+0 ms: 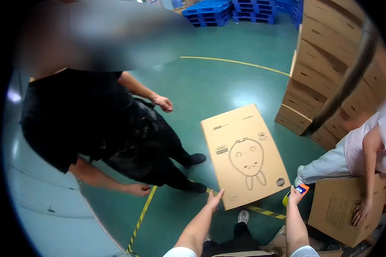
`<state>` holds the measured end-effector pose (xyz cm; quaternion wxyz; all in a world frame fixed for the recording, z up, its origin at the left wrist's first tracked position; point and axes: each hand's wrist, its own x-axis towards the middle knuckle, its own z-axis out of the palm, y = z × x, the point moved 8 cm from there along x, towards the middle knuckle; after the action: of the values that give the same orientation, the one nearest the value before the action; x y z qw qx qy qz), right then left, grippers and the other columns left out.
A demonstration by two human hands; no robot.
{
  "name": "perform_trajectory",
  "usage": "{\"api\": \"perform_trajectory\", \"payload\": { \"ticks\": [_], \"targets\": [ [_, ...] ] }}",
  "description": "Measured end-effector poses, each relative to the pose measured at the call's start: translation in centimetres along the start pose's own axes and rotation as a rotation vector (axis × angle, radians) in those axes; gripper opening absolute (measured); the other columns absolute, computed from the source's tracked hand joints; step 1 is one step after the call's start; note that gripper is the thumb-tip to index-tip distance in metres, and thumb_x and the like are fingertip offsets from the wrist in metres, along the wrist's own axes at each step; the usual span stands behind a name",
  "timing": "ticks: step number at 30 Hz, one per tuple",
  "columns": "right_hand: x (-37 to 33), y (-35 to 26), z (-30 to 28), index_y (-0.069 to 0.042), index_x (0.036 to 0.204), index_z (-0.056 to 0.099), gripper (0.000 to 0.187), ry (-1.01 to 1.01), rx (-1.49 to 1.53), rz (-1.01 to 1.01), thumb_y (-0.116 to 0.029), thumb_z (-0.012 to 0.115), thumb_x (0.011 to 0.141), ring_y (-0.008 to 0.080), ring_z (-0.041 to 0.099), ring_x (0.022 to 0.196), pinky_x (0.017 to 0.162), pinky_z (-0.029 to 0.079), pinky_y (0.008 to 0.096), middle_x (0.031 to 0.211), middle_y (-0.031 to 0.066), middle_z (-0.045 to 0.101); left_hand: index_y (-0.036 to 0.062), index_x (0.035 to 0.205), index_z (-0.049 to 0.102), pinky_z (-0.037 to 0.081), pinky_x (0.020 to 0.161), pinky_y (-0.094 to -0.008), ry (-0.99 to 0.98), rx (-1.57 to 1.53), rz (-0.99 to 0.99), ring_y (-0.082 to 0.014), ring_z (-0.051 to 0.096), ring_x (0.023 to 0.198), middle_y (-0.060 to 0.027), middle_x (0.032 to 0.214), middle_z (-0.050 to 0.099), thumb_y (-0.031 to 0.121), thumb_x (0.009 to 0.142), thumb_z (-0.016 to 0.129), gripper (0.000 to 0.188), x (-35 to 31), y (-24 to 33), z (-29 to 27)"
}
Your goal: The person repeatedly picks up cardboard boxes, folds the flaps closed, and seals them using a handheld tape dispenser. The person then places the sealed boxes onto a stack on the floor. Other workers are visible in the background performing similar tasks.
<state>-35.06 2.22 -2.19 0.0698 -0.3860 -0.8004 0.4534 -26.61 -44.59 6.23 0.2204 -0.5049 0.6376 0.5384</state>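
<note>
A flat brown carton, printed with a cartoon animal face, is held out in front of me, tilted, its near edge toward me. My left hand is closed on its near left corner, the thumb on top. At the near right corner my right hand is closed on the cardboard. An orange, blue and yellow-green object shows at that same hand; its kind and how it is held are unclear.
A person in black stands at left, hands empty. At right, another person's hand rests on a brown box. Behind it rises a stack of cartons. Blue pallets stand far back. Yellow-black tape marks the green floor.
</note>
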Motion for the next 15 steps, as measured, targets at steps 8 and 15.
{"api": "perform_trajectory", "payload": {
  "ticks": [8,15],
  "targets": [
    [1.5,-10.1,2.1,-0.008,0.09,0.068,0.036,-0.5,-0.335,-0.367,-0.039,0.067,0.072,0.0324,0.057,0.091,0.084,0.043,0.0367,0.094,0.022,0.06,0.0035,0.131,0.029,0.039,0.093,-0.0337,-0.084,-0.073,0.499,-0.0231,0.049,0.109,-0.0148,0.12,0.05,0.024,0.074,0.071,0.073,5.6,1.5,4.4],
    [-3.4,-8.7,2.4,-0.007,0.088,0.068,0.027,-0.305,-0.486,-0.394,-0.03,0.066,0.074,0.0241,0.061,0.083,0.08,0.045,0.033,0.083,0.0108,0.066,0.0092,0.136,0.025,0.038,0.094,-0.0337,-0.048,0.377,0.601,-0.0242,0.049,0.111,-0.0156,0.122,0.05,0.016,0.081,0.059,0.065,6.7,3.5,0.3]
  ]
}}
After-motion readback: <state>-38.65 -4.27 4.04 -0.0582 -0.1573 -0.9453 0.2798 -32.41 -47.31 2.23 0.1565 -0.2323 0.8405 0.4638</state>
